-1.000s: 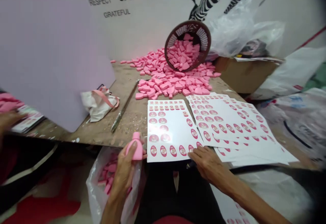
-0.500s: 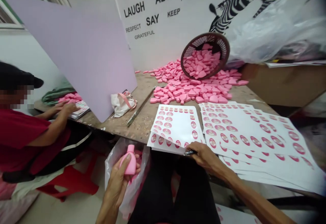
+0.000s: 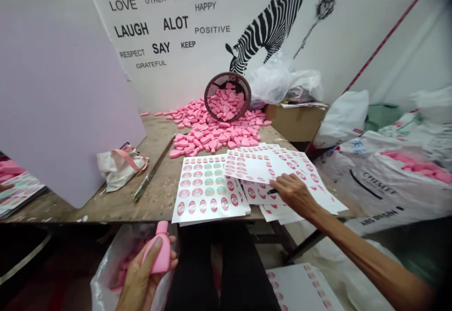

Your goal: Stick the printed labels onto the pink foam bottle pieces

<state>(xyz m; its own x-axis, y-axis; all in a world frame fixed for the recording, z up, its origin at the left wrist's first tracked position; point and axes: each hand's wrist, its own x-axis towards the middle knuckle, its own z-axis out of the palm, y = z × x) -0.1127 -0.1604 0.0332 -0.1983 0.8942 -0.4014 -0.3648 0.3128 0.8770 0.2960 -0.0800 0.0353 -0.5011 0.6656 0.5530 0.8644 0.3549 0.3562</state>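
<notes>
My left hand point(image 3: 144, 273) grips a pink plastic bottle point(image 3: 160, 249) low in the view, above a clear plastic bag point(image 3: 113, 264) holding more pink pieces. My right hand point(image 3: 294, 194) rests on white sticker sheets with oval pink labels, pinching a small dark-tipped tool point(image 3: 272, 191). One sheet point(image 3: 249, 167) lies askew over the gap between the left stack point(image 3: 208, 188) and the right stack point(image 3: 300, 174). The top sheet on the left stack shows some greenish ovals.
A tipped brown basket point(image 3: 228, 95) spills pink pieces point(image 3: 208, 134) across the worn wooden table point(image 3: 116, 209). A long metal blade point(image 3: 153, 169), a cloth bag point(image 3: 120, 167) and a lilac board point(image 3: 60, 89) lie left. Sacks point(image 3: 384, 184) and a cardboard box point(image 3: 293, 122) stand right.
The view has swung up and away from the co-worker. The lifted sheet has moved from the left stack onto the gap between stacks. My right hand has moved up the sheets.
</notes>
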